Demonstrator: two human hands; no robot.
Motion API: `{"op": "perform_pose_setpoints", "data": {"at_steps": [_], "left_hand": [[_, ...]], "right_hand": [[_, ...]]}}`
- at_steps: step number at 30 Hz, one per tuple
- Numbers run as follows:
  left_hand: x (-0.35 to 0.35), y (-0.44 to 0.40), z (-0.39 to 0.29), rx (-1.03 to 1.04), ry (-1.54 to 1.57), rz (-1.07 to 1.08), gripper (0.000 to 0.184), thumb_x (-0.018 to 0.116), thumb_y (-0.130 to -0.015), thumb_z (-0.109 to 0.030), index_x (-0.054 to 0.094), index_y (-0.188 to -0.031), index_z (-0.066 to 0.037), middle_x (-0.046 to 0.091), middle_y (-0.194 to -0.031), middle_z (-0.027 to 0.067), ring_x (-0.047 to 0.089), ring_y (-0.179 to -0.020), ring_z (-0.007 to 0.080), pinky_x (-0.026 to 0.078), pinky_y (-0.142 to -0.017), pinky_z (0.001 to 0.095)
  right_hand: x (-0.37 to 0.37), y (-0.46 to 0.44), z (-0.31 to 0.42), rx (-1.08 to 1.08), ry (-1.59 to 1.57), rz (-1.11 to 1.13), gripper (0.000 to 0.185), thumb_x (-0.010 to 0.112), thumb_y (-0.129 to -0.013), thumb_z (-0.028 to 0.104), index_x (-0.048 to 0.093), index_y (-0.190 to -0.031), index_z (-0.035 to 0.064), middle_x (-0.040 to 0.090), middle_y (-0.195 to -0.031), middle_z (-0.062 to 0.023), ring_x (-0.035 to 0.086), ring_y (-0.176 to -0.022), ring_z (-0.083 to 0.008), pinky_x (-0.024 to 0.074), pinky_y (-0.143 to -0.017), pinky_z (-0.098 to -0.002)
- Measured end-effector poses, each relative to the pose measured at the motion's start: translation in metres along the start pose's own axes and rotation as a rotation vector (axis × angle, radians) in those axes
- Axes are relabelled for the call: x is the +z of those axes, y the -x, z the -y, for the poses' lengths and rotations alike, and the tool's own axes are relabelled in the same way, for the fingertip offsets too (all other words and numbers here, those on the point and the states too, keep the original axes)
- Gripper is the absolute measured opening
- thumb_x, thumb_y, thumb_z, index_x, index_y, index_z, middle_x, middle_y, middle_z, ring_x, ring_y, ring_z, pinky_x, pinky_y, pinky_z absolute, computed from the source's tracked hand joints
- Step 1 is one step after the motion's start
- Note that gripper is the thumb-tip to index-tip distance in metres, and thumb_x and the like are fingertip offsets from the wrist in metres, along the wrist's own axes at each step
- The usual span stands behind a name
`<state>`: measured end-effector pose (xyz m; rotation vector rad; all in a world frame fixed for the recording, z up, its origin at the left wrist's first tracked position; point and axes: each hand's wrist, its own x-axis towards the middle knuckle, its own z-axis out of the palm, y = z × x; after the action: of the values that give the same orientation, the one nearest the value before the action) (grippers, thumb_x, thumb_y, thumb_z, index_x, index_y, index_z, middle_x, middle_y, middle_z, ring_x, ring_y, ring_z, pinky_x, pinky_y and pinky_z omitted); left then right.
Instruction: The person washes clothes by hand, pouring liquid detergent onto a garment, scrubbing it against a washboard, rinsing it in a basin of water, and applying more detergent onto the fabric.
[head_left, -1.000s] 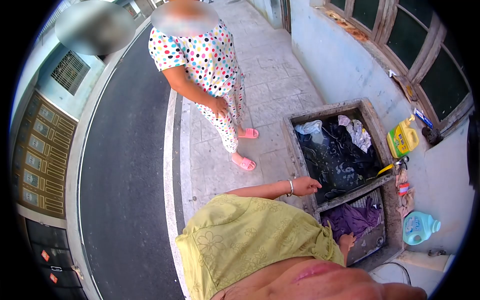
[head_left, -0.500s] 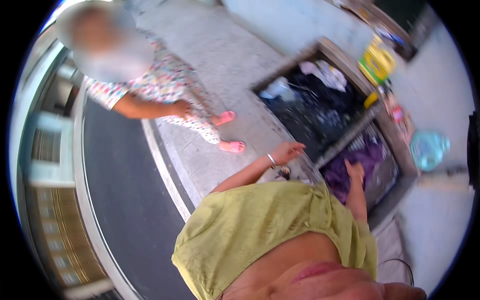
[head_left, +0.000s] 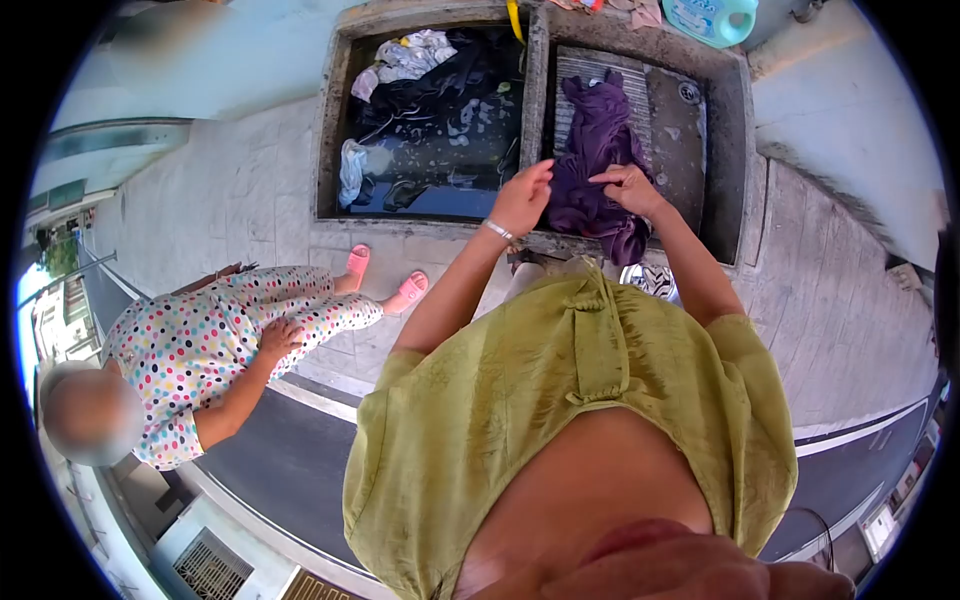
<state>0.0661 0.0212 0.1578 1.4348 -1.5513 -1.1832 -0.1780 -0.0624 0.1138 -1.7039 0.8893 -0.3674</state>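
A wet-looking purple garment (head_left: 603, 125) lies bunched over the ridged washing surface (head_left: 637, 95) in the right compartment of a concrete wash trough (head_left: 537, 95). My left hand (head_left: 522, 197) is at the garment's left edge, by the front of the divider, fingers stretched and holding nothing I can see. Over the garment's right side is my right hand (head_left: 632, 188), its index finger stretched out to the left; whether it touches the cloth is unclear. In the left compartment, dark clothes (head_left: 450, 85) and a pale patterned cloth (head_left: 415, 55) sit in soapy water (head_left: 430, 155).
Another person (head_left: 215, 330) in dotted clothes and pink sandals (head_left: 408, 292) stands to the left. A turquoise bottle (head_left: 705, 18) is on the ledge behind the right compartment. A drain (head_left: 689, 92) shows in that compartment. Paved ground (head_left: 240, 190) and a road lie around the trough.
My view has turned, so the trough is now straight ahead. My left hand has come from the trough's front edge toward the purple garment. My right hand remains over it.
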Motion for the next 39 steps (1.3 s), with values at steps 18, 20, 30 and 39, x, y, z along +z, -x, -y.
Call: {"op": "perform_pose_setpoints", "data": {"at_steps": [18, 20, 30, 39], "left_hand": [[0.068, -0.170, 0.056, -0.370, 0.642, -0.555, 0.025, 0.059, -0.075, -0.007, 0.062, -0.099, 0.001, 0.063, -0.090, 0.0083, 0.058, -0.082, 0.0160, 0.046, -0.073, 0.0282], [0.037, -0.174, 0.014, -0.165, 0.910, -0.665, 0.036, 0.055, -0.076, -0.002, 0.055, -0.111, 0.002, 0.063, -0.097, 0.0109, 0.061, -0.085, 0.0213, 0.048, -0.080, 0.0316], [0.038, -0.070, 0.009, -0.793, 1.240, -0.338, 0.036, 0.041, -0.090, -0.015, 0.046, -0.121, 0.002, 0.053, -0.121, 0.0172, 0.053, -0.111, 0.0328, 0.039, -0.098, 0.0483], [-0.011, -0.155, -0.046, -0.282, 1.118, -0.260, 0.029, 0.042, -0.091, -0.013, 0.050, -0.114, 0.003, 0.057, -0.112, 0.0171, 0.057, -0.103, 0.0302, 0.044, -0.093, 0.0450]], "right_hand": [[-0.048, -0.054, -0.084, 0.438, 0.331, -0.404, 0.046, 0.062, -0.075, 0.022, 0.054, -0.114, -0.0001, 0.063, -0.091, -0.0179, 0.061, -0.081, -0.0302, 0.0483, -0.079, -0.0354], [-0.072, -0.056, -0.090, 0.337, -0.567, -0.789, 0.033, 0.059, -0.074, 0.011, 0.059, -0.103, -0.0044, 0.064, -0.087, -0.0113, 0.060, -0.076, -0.0196, 0.0486, -0.074, -0.0284], [-0.080, 0.041, -0.102, 0.740, -1.383, -0.414, 0.032, 0.047, -0.089, 0.019, 0.052, -0.114, -0.0002, 0.059, -0.111, -0.0143, 0.058, -0.101, -0.0284, 0.0446, -0.092, -0.0431], [-0.137, -0.043, 0.023, 0.229, -1.048, -0.695, 0.047, 0.058, -0.084, 0.007, 0.040, -0.125, -0.0048, 0.057, -0.111, -0.0159, 0.060, -0.096, -0.0252, 0.0499, -0.082, -0.0369]]}}
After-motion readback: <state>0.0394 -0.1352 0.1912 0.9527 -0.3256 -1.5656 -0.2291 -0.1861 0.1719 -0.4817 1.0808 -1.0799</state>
